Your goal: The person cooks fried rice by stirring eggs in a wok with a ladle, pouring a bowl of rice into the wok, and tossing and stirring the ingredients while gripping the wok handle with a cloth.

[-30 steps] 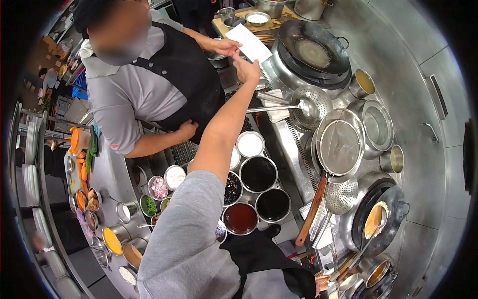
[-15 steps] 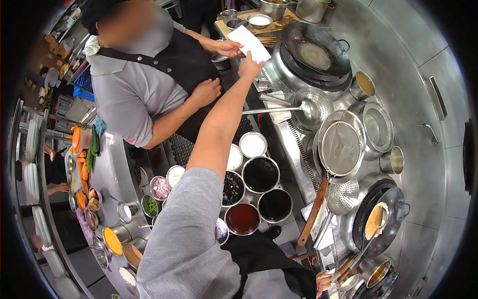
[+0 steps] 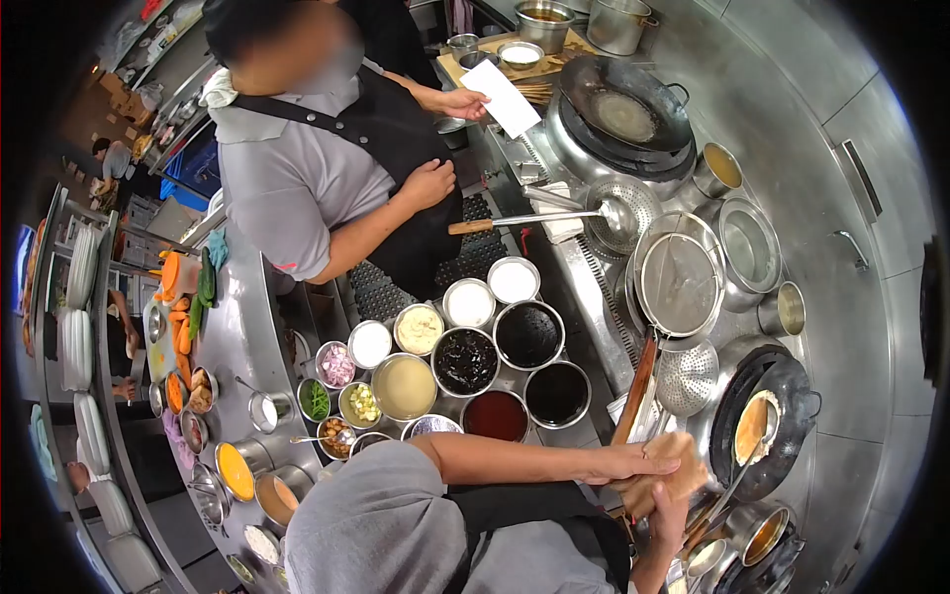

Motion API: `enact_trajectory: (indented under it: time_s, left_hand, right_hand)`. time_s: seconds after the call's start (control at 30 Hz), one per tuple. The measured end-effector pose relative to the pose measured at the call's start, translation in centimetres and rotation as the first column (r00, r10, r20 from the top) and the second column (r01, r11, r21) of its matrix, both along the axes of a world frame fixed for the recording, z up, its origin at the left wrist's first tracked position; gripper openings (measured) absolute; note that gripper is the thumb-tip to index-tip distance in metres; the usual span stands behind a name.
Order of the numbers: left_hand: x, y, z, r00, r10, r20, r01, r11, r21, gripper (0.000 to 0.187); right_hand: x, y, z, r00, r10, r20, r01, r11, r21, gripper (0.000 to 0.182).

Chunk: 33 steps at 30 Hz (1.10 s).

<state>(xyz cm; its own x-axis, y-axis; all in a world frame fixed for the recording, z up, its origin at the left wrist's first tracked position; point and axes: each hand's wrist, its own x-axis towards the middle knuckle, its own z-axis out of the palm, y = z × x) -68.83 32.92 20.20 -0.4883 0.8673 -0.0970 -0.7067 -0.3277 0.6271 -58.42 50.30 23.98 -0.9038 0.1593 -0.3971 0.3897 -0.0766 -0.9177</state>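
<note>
My left hand (image 3: 638, 462) reaches across my front from the left, its fingers on a tan folded cloth (image 3: 683, 477). Below it my right hand (image 3: 668, 520) grips the same cloth from the other side. Whether it is fabric or paper is hard to tell. Just right of my hands sits a wok (image 3: 782, 460) with an orange-brown, pale-edged mass and a ladle (image 3: 737, 475) in it. Farther off, a co-worker's hand (image 3: 463, 102) holds a white sheet of paper (image 3: 502, 99).
Pots of sauces, powders and chopped ingredients (image 3: 470, 361) stand left of the stove. A second wok (image 3: 625, 109) sits at the back. Strainers (image 3: 681, 282) and a ladle with a wooden handle (image 3: 475, 227) lie along the stove. A co-worker (image 3: 287, 178) stands at upper left.
My left hand has left the white paper, which stays in the co-worker's hand, and has come down to the tan cloth by my right hand. The view has shifted slightly.
</note>
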Motion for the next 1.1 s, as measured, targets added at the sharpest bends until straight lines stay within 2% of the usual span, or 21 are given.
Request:
enact_trajectory:
  time_s: [0.03,0.07,0.13,0.17,0.23,0.27,0.37,0.43,0.47,0.57,0.6,0.7,0.73,0.8,0.83,0.87,0.9,0.93,0.97,1.03,1.1]
  left_hand:
    - [0.4,0.0,0.5,0.983,-0.078,0.164,0.064,0.994,0.087,0.067]
    - [1.0,0.1,0.0,0.987,0.066,0.146,-0.071,0.997,0.029,0.062]
    - [0.8,-0.8,0.2,0.968,0.068,0.242,-0.083,0.995,0.051,0.06]
    - [0.7,-1.4,0.3,0.955,0.067,0.288,-0.088,0.994,0.061,0.058]
    - [1.0,-2.4,0.6,0.959,0.114,0.261,-0.121,0.993,0.011,0.053]
    - [1.1,-2.8,0.4,0.96,0.126,0.251,-0.131,0.991,0.003,0.052]
    - [1.4,-2.9,-0.9,0.953,0.171,0.25,-0.18,0.984,0.013,0.048]
    - [1.2,-3.0,-1.3,0.944,0.203,0.259,-0.225,0.972,0.059,0.048]
    - [1.1,-2.9,-1.6,0.913,0.214,0.346,-0.285,0.944,0.167,0.05]
    - [1.4,-2.9,-1.3,0.859,0.046,0.509,-0.236,0.919,0.315,0.052]
    - [1.4,-2.5,-1.2,0.872,0.069,0.484,-0.22,0.939,0.263,0.054]
    - [1.8,-0.2,-1.0,0.91,0.122,0.396,-0.172,0.981,0.093,0.06]
    - [1.7,0.0,0.1,0.91,0.253,0.33,-0.266,0.964,-0.006,0.057]
    - [2.5,0.4,1.6,0.895,0.444,0.039,-0.44,0.894,-0.082,0.05]
    - [3.5,0.7,2.1,0.866,0.489,-0.103,-0.498,0.863,-0.089,0.046]
    - [4.3,0.8,1.9,0.89,0.433,-0.141,-0.452,0.878,-0.155,0.042]
    - [5.1,0.7,1.6,0.915,0.362,-0.177,-0.395,0.893,-0.215,0.038]
    - [5.9,0.9,2.5,0.891,0.415,-0.187,-0.451,0.86,-0.241,0.033]
    - [6.8,1.3,3.7,0.86,0.468,-0.203,-0.509,0.819,-0.267,0.027]
    - [8.8,3.3,5.4,0.815,0.573,-0.084,-0.569,0.765,-0.302,0.024]
    - [10.3,5.0,4.9,0.784,0.604,-0.141,-0.614,0.722,-0.318,0.027]
  right_hand:
    - [-1.4,-1.2,1.0,0.996,0.084,-0.003,-0.083,0.99,0.111,0.084]
    - [-2.3,-2.5,1.8,0.997,0.061,-0.055,-0.052,0.986,0.157,0.085]
    - [-3.1,-4.6,3.0,0.988,0.019,-0.155,0.02,0.97,0.244,0.087]
    - [-3.0,-4.7,3.1,0.994,0.013,-0.111,0.012,0.975,0.22,0.084]
    - [-3.1,-5.0,3.5,1.0,0.005,-0.028,0.0,0.985,0.173,0.079]
    - [-3.1,-5.3,4.0,0.999,0.005,-0.034,0.0,0.992,0.124,0.069]
    - [-2.8,-5.6,4.6,0.999,-0.027,-0.03,0.033,0.974,0.225,0.063]
    - [-2.5,-5.5,5.2,0.996,-0.06,-0.071,0.065,0.995,0.072,0.061]
    - [-2.2,-5.4,5.6,0.993,-0.082,-0.089,0.082,0.997,-0.005,0.06]
    - [-1.6,-5.4,6.8,0.975,-0.163,-0.15,0.138,0.977,-0.165,0.056]
    - [-1.8,-5.4,7.4,0.962,-0.187,-0.201,0.146,0.968,-0.204,0.048]
    - [-1.0,-0.5,5.6,0.925,-0.202,-0.322,0.176,0.978,-0.11,0.042]
    - [-1.2,-0.1,5.2,0.921,-0.176,-0.346,0.184,0.983,-0.01,0.037]
    - [-1.4,-1.3,4.6,0.932,-0.111,-0.345,0.157,0.982,0.106,0.032]
    - [-1.3,-1.9,3.6,0.962,-0.043,-0.27,0.056,0.998,0.039,0.03]
    - [-0.4,-2.4,1.9,0.981,0.003,-0.196,-0.01,0.999,-0.034,0.028]
    - [0.8,-3.5,-0.1,0.966,-0.119,-0.23,0.106,0.992,-0.068,0.026]
    - [2.0,-4.3,0.6,0.965,-0.168,-0.203,0.153,0.984,-0.09,0.029]
    - [3.5,-4.7,-0.8,0.904,-0.226,-0.362,0.14,0.958,-0.249,0.032]
    - [6.1,-3.0,0.4,0.916,-0.246,-0.317,0.149,0.942,-0.3,0.036]
    - [7.8,-0.2,-0.5,0.879,-0.287,-0.38,0.287,0.956,-0.058,0.037]
